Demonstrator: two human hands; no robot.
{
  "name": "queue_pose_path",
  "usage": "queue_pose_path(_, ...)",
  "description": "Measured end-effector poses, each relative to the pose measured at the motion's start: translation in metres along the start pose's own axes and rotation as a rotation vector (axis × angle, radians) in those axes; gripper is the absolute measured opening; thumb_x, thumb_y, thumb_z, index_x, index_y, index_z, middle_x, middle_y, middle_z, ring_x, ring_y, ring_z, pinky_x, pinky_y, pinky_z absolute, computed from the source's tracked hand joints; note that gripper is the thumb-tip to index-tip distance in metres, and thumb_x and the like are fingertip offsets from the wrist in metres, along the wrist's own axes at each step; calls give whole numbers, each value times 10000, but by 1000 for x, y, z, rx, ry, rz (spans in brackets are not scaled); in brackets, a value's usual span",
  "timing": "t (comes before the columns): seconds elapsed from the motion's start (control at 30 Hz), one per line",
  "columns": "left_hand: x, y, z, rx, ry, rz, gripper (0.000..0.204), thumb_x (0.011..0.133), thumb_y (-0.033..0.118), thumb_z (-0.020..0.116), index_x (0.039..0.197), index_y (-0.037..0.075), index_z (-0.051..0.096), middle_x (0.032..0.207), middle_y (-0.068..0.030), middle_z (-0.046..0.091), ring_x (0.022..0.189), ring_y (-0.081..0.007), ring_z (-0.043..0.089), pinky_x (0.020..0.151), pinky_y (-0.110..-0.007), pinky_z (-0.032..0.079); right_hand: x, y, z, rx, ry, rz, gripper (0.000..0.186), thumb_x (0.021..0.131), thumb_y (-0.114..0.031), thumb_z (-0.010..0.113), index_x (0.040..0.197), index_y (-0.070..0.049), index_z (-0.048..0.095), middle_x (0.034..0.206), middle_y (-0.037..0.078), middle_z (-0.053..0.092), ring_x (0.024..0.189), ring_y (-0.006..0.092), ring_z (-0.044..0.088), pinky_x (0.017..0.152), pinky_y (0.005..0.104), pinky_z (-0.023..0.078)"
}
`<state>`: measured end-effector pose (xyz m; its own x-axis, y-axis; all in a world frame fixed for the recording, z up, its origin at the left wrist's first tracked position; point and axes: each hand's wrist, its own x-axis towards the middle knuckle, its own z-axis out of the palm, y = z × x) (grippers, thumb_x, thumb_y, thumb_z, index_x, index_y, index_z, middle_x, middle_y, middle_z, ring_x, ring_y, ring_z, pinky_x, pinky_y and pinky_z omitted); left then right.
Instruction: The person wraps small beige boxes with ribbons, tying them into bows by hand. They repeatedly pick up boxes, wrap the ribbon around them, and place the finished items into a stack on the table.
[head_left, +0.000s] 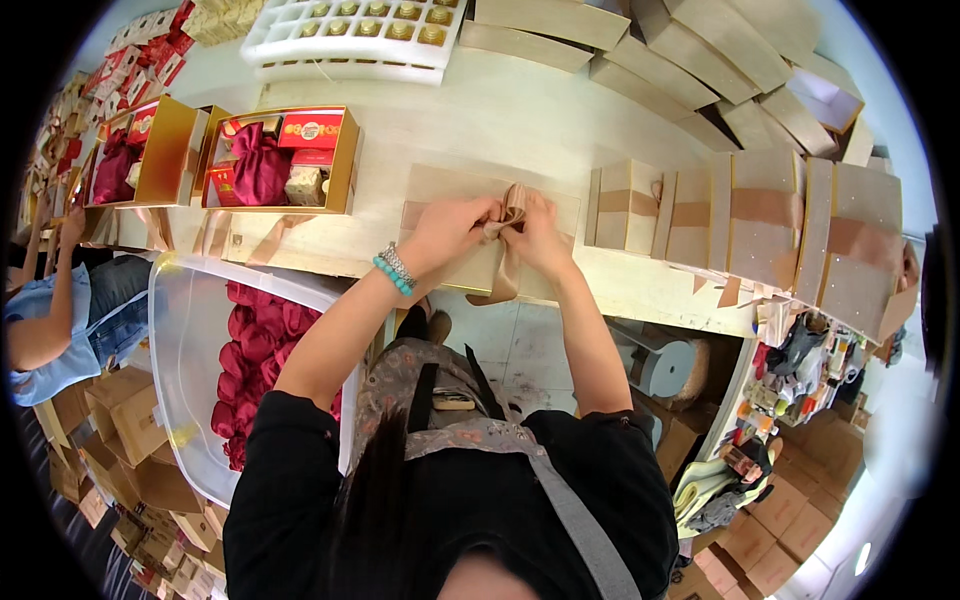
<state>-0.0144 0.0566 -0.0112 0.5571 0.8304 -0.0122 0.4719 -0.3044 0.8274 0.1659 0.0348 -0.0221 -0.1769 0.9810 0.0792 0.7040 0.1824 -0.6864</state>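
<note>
A pale gift box [430, 188] lies at the table's front edge with a satin ribbon [507, 268] in a bow over it. The ribbon is tan, and one tail hangs past the box's near side. My left hand [455, 228], below a turquoise bead bracelet, pinches the bow's left side. On the other side my right hand [540, 238] grips the bow close to its knot. Fingers of both hands nearly meet there and partly hide the knot.
To the right stands a row of ribboned boxes [765, 210]. Left are open gold boxes [330, 165] with red packets and pouches. A clear bin [185, 360] of burgundy pouches sits beside my left arm. A white foam tray [350, 55] of gold-capped jars is behind. Another person [60, 320] works far left.
</note>
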Motion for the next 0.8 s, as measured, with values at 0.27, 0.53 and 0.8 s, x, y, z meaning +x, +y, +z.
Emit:
queue_pose_path(0.27, -4, 1, -6, -69, -17, -113, 471, 785, 155, 658, 1197, 72, 444, 811, -70, 664, 754, -250, 632, 646, -328, 482, 9, -8, 23, -182, 288, -106, 190, 602, -41, 656, 758, -60, 550, 715, 81, 542, 778, 273, 525, 793, 381, 350)
queue_pose_path(0.53, -4, 1, 6, -83, 112, -197, 402, 772, 197, 676, 1138, 65, 575, 838, -78, 686, 760, -239, 646, 670, -318, 500, 3, -2, 24, -249, 350, -38, 209, 585, -45, 697, 693, -62, 519, 708, 89, 555, 698, 270, 534, 741, 370, 406)
queue_pose_path(0.8, -2, 4, 9, 23, 173, -205, 304, 764, 219, 698, 997, 46, 608, 828, -111, 683, 754, -242, 654, 652, -318, 505, 9, -27, -38, 500, 77, 436, 279, 809, -239, 665, 936, 9, 671, 760, 71, 672, 690, 113, 586, 647, 288, 469)
